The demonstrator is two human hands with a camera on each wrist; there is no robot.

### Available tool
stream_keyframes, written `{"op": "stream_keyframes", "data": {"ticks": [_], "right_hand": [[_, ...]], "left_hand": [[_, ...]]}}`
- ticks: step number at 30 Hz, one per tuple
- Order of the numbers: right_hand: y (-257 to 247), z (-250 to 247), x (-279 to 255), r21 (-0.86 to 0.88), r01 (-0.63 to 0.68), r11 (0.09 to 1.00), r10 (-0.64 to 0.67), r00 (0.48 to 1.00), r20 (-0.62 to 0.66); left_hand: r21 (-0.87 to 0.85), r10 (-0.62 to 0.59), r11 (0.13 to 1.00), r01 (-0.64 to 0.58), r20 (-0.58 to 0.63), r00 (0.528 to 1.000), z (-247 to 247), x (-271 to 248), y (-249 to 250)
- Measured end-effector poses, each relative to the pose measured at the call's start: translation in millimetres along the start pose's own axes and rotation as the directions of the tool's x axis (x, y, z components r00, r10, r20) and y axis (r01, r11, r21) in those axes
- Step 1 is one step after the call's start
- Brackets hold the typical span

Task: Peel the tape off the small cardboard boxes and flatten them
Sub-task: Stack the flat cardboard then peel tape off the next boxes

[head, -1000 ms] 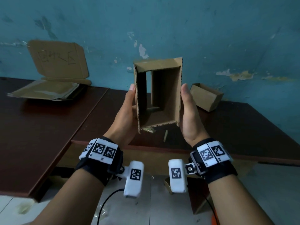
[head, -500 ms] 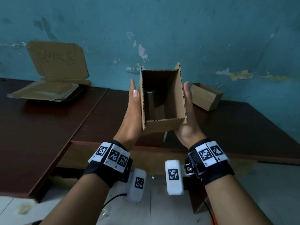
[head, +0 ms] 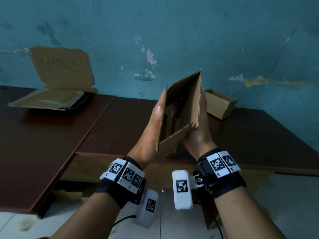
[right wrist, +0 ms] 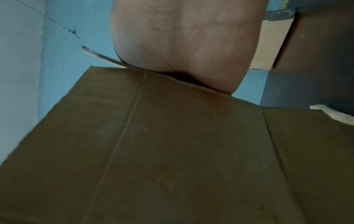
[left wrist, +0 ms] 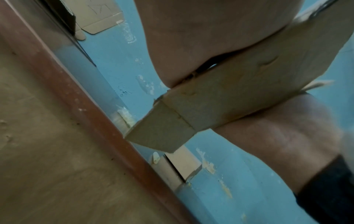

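Leaning skewed, the cardboard box (head: 183, 107) sits pressed between flat, straight-fingered left hand (head: 151, 133) and right hand (head: 198, 133).

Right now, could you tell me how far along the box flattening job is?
Done: flattened cardboard lies stacked on the left table. In hand: the left hand and right hand press an opened box skewed between flat palms, not yet flat. Left: another small box stands unflattened by the wall.

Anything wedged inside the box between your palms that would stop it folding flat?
Nothing visible. The box is an open, skewed sleeve between the left hand and right hand; its visible interior is bare cardboard.
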State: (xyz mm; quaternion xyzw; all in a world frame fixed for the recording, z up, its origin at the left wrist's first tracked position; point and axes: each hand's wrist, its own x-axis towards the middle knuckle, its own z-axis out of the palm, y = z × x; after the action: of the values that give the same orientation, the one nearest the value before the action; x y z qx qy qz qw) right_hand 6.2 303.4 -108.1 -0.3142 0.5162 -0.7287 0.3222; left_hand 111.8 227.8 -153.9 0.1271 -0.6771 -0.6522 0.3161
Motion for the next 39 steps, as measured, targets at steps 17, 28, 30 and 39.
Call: {"op": "stream_keyframes", "data": {"ticks": [17,28,30,39], "right_hand": [[11,12,17,-0.254,-0.005,0.967,-0.015,0.997,-0.075],[22,17,38,-0.432,0.063,0.900,-0.100,0.993,-0.062],[27,16,44,-0.437,0.077,0.896,-0.113,0.992,-0.058],[30,13,49,-0.756,0.076,0.650,-0.249,0.961,-0.118]], "left_hand": [[-0.257,-0.014,0.963,0.079,0.243,0.970,13,4,-9],[-0.266,-0.043,0.960,0.093,0.188,0.981,-13,8,6],[-0.218,-0.042,0.973,0.072,0.139,0.989,-19,8,7],[-0.205,-0.013,0.979,-0.003,-0.076,0.997,-67,10,15]]}}
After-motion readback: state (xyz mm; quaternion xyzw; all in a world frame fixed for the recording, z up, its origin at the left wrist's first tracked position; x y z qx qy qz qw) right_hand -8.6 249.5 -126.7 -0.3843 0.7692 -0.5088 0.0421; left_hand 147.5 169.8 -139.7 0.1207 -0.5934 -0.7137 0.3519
